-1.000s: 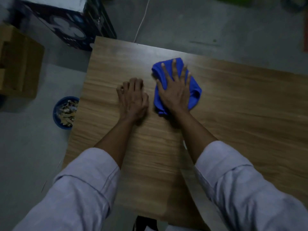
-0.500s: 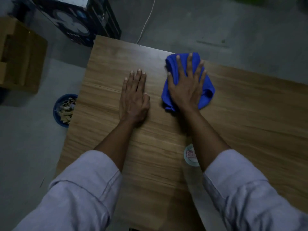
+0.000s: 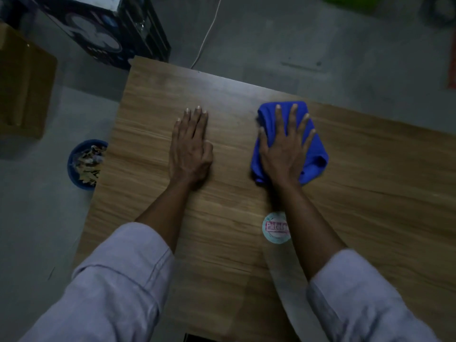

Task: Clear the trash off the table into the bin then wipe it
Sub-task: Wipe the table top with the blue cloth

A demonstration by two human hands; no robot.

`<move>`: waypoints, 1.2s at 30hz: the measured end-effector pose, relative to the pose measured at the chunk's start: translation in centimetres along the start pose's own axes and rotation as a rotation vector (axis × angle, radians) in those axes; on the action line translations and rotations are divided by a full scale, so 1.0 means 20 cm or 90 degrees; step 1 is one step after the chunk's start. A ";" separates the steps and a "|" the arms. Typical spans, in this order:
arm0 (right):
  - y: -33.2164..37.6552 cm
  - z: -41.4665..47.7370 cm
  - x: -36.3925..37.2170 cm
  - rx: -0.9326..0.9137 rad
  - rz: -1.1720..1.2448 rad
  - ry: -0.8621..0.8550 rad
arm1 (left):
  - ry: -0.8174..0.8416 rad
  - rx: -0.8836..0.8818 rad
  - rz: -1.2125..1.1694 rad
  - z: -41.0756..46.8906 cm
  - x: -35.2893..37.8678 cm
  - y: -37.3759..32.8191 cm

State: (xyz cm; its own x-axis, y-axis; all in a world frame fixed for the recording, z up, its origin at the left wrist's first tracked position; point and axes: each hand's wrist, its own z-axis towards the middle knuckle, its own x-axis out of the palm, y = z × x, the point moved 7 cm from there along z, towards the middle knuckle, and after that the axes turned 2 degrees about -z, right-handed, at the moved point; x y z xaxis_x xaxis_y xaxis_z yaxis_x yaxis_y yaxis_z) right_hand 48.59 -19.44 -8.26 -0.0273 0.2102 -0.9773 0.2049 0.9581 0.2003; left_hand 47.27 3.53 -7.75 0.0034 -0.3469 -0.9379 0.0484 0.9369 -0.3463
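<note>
Blue cloth [image 3: 313, 154] under splayed right hand [image 3: 286, 149] near table [image 3: 370, 206] far edge; left hand [image 3: 191, 149] flat, empty. Risk: outward stroke pushes cloth off edge.

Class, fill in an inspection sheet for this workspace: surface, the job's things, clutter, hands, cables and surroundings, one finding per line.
Surface: wooden table, wood grain bare apart from a round sticker near the right forearm.
Job's things: blue cloth lying flat on the table; blue bin on the floor at the table's left edge, holding scraps.
Clutter: nothing seen on the table.
Hands: left hand flat on the bare wood; right hand spread, pressing on the cloth.
Cables: one white cable on the floor beyond the far edge.
Surroundings: grey floor, dark box at far left, cardboard box at left; dim light.
</note>
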 end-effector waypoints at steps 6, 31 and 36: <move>0.32 0.35 0.08 -0.168 0.023 0.034 | -0.021 0.005 -0.018 0.00 0.01 0.02; 0.47 -0.41 0.17 -0.419 -0.047 0.141 | -0.121 -0.074 -0.204 -0.36 -0.06 0.05; 0.50 -0.79 0.23 -0.465 0.001 0.213 | 0.037 0.076 -0.034 -0.52 -0.01 0.03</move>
State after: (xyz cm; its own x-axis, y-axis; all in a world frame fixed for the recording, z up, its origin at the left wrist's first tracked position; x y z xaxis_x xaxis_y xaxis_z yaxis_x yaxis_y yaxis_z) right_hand 34.96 -5.88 -9.72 -0.3438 0.1476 -0.9274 -0.4841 0.8184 0.3097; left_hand 36.99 4.67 -7.93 -0.0600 -0.3891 -0.9192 0.1660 0.9042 -0.3936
